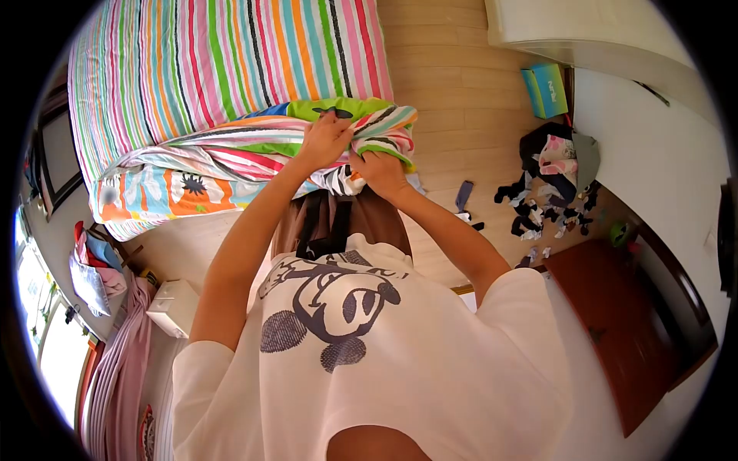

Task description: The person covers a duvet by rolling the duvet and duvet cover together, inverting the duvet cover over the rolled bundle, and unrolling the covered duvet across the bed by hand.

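A colourful duvet cover (254,150), striped with green, orange and blue printed parts, lies bunched and twisted along the near edge of the bed. My left hand (329,138) grips its fabric near the bed's right end, fingers curled into the cloth. Just to the right and a little nearer to me, my right hand (378,170) is closed round a bunched corner of the same cover. Folds of cloth hide some of my fingertips. Under and behind the bunched part spreads a striped bedsheet (223,61).
Dark and light socks (538,211) lie scattered on the wooden floor (438,84) to the right, beside a pile of clothes (557,157). Further back stands a blue-green box (546,91). A reddish-brown wooden cabinet (607,323) is at lower right, pink curtains (123,361) at lower left.
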Available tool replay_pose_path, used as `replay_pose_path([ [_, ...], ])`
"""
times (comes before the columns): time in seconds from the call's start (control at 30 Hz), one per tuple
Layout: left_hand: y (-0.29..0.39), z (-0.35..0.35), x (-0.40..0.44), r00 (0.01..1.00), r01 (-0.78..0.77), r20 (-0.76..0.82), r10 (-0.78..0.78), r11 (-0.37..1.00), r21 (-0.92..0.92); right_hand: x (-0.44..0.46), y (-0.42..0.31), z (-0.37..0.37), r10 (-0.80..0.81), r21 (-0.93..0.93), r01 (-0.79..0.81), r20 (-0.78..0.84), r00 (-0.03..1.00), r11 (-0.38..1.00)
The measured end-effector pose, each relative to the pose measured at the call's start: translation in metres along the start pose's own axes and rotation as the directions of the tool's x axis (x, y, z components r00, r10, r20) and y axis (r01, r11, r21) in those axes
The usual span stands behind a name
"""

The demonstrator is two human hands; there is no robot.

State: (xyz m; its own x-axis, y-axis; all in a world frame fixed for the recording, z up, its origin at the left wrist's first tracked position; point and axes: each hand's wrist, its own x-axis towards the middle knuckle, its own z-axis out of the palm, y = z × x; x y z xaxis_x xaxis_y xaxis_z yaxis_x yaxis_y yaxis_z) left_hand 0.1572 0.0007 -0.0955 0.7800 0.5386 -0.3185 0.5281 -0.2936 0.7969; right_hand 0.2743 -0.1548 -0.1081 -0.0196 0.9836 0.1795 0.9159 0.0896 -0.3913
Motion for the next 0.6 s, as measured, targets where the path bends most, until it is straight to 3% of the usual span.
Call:
replay_pose_path([
  [0.03, -0.001, 0.001, 0.000, 0.991, 0.089, 0.118, -0.071, 0.984, -0.157, -0.001, 0.003, -0.006, 0.004, -0.015, -0.004, 0.026, 1.000, 1.000],
  [0.07, -0.001, 0.003, -0.005, 0.977, 0.141, 0.175, -0.122, 0.985, -0.104, 0.000, 0.004, -0.009, 0.017, -0.018, -0.016, 0.066, 0.998, 1.000],
  [0.2, 0.024, 0.006, -0.034, 0.974, 0.199, 0.098, -0.203, 0.979, 0.052, 0.002, 0.015, -0.010, -0.072, 0.012, 0.072, -0.019, 0.997, 0.997],
  [0.27, 0.035, 0.003, -0.046, 0.972, 0.233, 0.035, -0.234, 0.972, 0.023, 0.008, 0.021, -0.016, -0.128, 0.054, 0.135, -0.120, 0.984, 0.989],
  [0.37, 0.041, 0.007, -0.058, 0.976, 0.219, 0.003, -0.219, 0.972, -0.082, 0.016, 0.026, -0.012, -0.057, 0.120, 0.085, -0.221, 0.974, 0.989],
  [0.43, 0.051, 0.008, -0.066, 0.986, 0.167, 0.004, -0.168, 0.973, -0.159, 0.028, 0.027, -0.014, 0.020, 0.117, -0.014, -0.050, 0.999, 0.993],
  [0.5, 0.045, 0.007, -0.069, 0.963, 0.268, 0.085, -0.255, 0.937, -0.225, 0.039, 0.023, -0.009, 0.087, 0.100, -0.099, 0.114, 0.990, 0.990],
  [0.57, -0.001, 0.012, -0.066, 0.930, 0.366, 0.181, -0.320, 0.859, -0.359, 0.040, 0.027, -0.002, 0.010, 0.146, -0.031, 0.144, 0.990, 0.989],
  [0.6, -0.024, 0.016, -0.060, 0.906, 0.414, 0.142, -0.398, 0.765, -0.493, 0.041, 0.029, -0.001, -0.040, 0.152, 0.020, 0.130, 0.991, 0.988],
])
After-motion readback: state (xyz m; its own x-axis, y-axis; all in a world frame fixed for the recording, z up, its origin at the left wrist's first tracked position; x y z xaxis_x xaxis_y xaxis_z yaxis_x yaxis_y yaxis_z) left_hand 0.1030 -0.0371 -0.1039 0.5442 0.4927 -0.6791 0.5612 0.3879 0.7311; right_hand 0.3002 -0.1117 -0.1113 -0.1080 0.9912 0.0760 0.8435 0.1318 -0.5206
